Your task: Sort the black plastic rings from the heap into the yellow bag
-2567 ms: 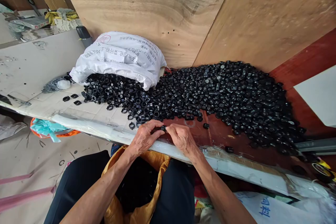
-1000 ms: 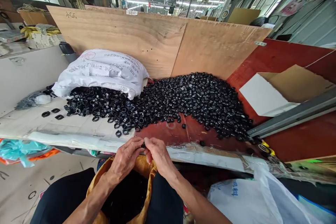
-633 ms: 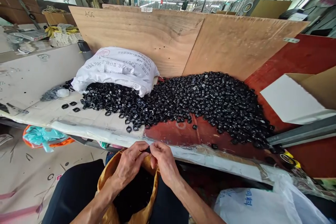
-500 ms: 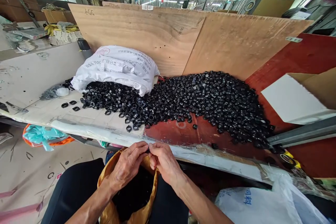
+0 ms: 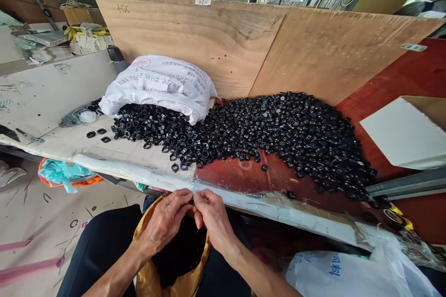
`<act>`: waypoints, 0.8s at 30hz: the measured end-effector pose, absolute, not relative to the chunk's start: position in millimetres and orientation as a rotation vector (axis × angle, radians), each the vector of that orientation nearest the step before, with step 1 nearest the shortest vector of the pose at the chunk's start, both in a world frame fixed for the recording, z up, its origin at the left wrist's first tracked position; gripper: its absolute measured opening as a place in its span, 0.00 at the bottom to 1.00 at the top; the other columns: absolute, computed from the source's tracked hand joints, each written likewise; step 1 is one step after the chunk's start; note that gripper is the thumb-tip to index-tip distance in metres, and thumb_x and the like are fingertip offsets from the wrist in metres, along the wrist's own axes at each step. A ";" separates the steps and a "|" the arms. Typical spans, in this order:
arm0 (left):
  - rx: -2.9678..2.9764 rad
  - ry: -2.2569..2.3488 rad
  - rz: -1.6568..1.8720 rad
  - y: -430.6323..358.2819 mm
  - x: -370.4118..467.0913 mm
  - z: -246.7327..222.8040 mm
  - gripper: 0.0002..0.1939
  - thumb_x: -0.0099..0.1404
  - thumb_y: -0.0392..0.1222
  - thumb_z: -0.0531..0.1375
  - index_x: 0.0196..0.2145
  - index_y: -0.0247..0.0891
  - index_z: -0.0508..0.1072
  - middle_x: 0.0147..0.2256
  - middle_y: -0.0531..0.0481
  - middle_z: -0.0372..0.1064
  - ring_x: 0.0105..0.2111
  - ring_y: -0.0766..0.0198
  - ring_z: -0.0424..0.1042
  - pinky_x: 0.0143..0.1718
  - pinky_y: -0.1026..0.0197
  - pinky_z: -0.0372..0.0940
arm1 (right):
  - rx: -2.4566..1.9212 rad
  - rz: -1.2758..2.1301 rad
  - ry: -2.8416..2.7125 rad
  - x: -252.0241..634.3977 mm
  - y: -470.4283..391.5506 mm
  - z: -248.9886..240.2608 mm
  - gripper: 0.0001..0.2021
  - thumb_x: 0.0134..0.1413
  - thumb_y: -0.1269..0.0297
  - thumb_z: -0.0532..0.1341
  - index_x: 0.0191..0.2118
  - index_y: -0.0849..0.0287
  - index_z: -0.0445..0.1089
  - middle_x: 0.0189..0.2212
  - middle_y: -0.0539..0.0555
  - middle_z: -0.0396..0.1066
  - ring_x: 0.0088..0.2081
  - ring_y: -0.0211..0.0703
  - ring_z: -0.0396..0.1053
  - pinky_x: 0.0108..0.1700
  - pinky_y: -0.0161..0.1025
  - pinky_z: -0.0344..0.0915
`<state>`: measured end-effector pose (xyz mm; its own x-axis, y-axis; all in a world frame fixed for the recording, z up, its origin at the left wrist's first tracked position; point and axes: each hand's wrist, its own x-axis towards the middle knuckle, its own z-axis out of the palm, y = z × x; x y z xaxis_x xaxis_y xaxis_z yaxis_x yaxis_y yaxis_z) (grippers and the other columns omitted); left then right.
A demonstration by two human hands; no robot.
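Note:
My left hand (image 5: 167, 218) and my right hand (image 5: 212, 216) meet fingertip to fingertip above a yellow sack (image 5: 146, 278) between my legs. Both are closed in a pinch around a small black part (image 5: 191, 201), mostly covered by the fingers. The sack's mouth is open and its inside looks dark. Beyond my hands lies a heap of black ring-shaped parts (image 5: 153, 125) on the pale left side of the table. A larger heap of small black cap-like parts (image 5: 289, 125) spreads over the red right side.
A stuffed white sack (image 5: 163, 83) rests on the rings against the plywood board (image 5: 195, 32). At right are a cardboard box (image 5: 400, 132) and a metal bar (image 5: 407, 185). The taped table edge (image 5: 265, 206) runs just beyond my hands. A white bag (image 5: 324, 271) sits low right.
The view has shifted slightly, so the table appears a little further right. My hands stay together over the yellow sack, with only slight finger movement.

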<state>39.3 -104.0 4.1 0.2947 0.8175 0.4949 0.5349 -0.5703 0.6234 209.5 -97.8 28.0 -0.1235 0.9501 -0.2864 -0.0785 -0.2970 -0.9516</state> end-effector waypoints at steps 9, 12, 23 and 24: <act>2.724 0.856 0.860 -111.2 -1.1 9.3 0.26 0.73 0.27 0.51 0.65 0.41 0.66 0.56 0.38 0.76 0.58 0.53 0.76 0.57 0.52 0.75 | -1.362 2.103 -0.770 199.6 -104.9 27.5 0.18 0.61 0.52 0.60 0.24 0.56 0.65 0.19 0.46 0.62 0.15 0.33 0.54 0.18 0.34 0.55; 2.581 0.873 0.690 -104.7 0.6 34.0 0.17 0.73 0.34 0.58 0.57 0.43 0.73 0.53 0.42 0.77 0.54 0.54 0.78 0.54 0.55 0.75 | -1.446 1.613 -1.435 219.6 -90.5 32.1 0.19 0.64 0.53 0.59 0.23 0.55 0.66 0.18 0.50 0.65 0.18 0.39 0.61 0.22 0.36 0.57; 2.328 1.742 0.730 -12.3 95.5 16.1 0.05 0.69 0.34 0.60 0.41 0.38 0.76 0.38 0.45 0.73 0.36 0.56 0.76 0.37 0.58 0.72 | -1.434 0.296 -2.002 264.4 19.0 -1.4 0.11 0.61 0.75 0.59 0.47 0.57 0.73 0.42 0.58 0.74 0.41 0.49 0.72 0.41 0.40 0.67; 2.329 1.776 0.714 -9.3 97.8 13.3 0.04 0.69 0.35 0.60 0.40 0.38 0.76 0.37 0.45 0.72 0.35 0.57 0.76 0.36 0.59 0.71 | -1.439 0.284 -1.969 263.5 19.7 -5.8 0.11 0.61 0.74 0.59 0.47 0.57 0.73 0.41 0.58 0.74 0.41 0.49 0.72 0.41 0.40 0.66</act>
